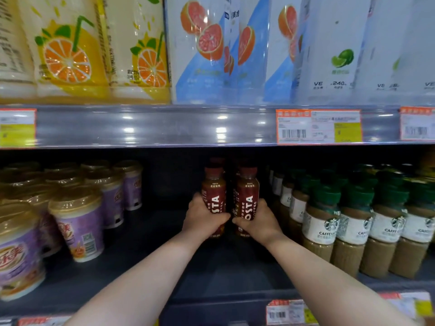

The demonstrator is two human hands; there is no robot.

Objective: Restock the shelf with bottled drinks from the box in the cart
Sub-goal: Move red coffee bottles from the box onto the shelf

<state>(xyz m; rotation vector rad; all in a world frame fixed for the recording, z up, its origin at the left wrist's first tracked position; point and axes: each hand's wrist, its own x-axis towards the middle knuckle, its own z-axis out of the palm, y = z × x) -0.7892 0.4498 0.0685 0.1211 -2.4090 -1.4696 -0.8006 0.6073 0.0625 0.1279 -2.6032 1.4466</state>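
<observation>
Two dark red Costa coffee bottles stand side by side deep on the dark lower shelf [146,262]. My left hand [203,220] grips the left bottle [214,191] around its lower half. My right hand [260,223] grips the right bottle [247,191] the same way. Both bottles are upright and their bases are hidden by my hands. More red-capped bottles show dimly behind them. The box and the cart are out of view.
Purple milk-tea cups [77,222] fill the shelf's left side. Starbucks bottles [353,224] with green caps crowd the right. Above, a shelf edge [153,125] with price tags [317,125] carries orange, grapefruit and lime drink bottles.
</observation>
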